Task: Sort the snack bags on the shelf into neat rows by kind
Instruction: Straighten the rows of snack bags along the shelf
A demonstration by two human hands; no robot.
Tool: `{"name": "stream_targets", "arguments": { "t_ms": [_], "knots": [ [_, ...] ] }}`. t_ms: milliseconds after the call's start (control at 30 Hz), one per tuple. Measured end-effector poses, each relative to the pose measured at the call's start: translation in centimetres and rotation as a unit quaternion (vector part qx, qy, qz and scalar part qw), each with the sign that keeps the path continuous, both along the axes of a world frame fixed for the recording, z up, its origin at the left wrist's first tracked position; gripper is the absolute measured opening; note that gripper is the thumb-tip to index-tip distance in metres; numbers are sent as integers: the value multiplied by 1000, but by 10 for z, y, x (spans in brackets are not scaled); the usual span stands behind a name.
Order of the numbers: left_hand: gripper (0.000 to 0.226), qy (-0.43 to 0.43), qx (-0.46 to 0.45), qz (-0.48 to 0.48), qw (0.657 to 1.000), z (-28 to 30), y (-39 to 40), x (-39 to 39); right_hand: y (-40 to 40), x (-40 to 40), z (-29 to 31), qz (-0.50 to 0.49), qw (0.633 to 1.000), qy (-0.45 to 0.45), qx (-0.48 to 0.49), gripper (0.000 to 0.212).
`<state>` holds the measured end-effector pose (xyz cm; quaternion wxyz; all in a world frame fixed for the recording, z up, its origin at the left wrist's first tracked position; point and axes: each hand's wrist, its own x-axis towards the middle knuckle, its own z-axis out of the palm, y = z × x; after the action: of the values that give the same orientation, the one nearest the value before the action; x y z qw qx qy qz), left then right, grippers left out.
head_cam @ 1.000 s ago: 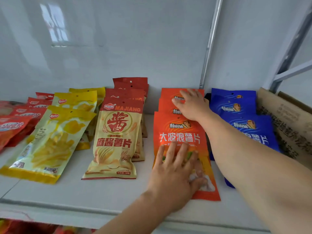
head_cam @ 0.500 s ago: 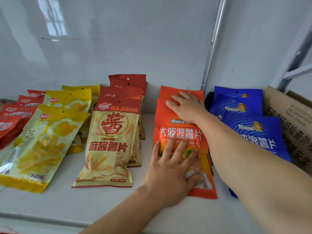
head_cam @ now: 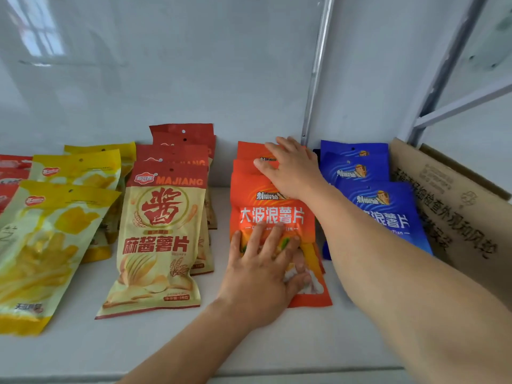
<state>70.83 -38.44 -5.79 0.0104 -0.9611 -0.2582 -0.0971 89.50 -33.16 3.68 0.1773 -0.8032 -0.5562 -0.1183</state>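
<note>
both hands are down on the orange bags [head_cam: 273,214], which lie in an overlapping row running back toward the wall on the white shelf [head_cam: 69,353]. the left hand [head_cam: 263,275] lies flat on the lower half of the front orange bag, fingers [head_cam: 256,239] straight and spread a little, palm pressing down, not gripping anything. the right hand [head_cam: 293,169] reaches further back and rests on the tops of the rear orange bags, its fingers laid out fairly straight over the top edges, the thumb down against the second bag; it looks like a flat press more than a pinch.

just to the right of that row is a row of blue bags [head_cam: 382,206], stacked the same way, the forearm crossing over their left edge. beside them, at the far right, a brown cardboard box [head_cam: 454,212] with printed characters leans in at an angle.

to the left of the orange row, with a gap of bare shelf between, sits a row of cream-and-red bags [head_cam: 160,234] marked majiang, the front one lying slightly tilted. further left are yellow bags [head_cam: 52,239], loosely overlapped and skewed, and at the far left edge some red bags [head_cam: 11,173], only partly in view.
</note>
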Motion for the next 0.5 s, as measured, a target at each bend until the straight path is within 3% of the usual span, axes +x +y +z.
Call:
{"name": "stream_targets", "arguments": {
  "t_ms": [167,400,500],
  "knots": [
    [70,-5,10,5,1000,3,-1,0,-76,8,2,-51,996,39,64,66],
    [76,-97,43,55,993,19,-29,22,-185,36,-27,-144,977,128,90,62],
    [72,-239,-30,7,970,28,-59,51,-213,49,-41,-159,969,156,106,61]
  ]
}}
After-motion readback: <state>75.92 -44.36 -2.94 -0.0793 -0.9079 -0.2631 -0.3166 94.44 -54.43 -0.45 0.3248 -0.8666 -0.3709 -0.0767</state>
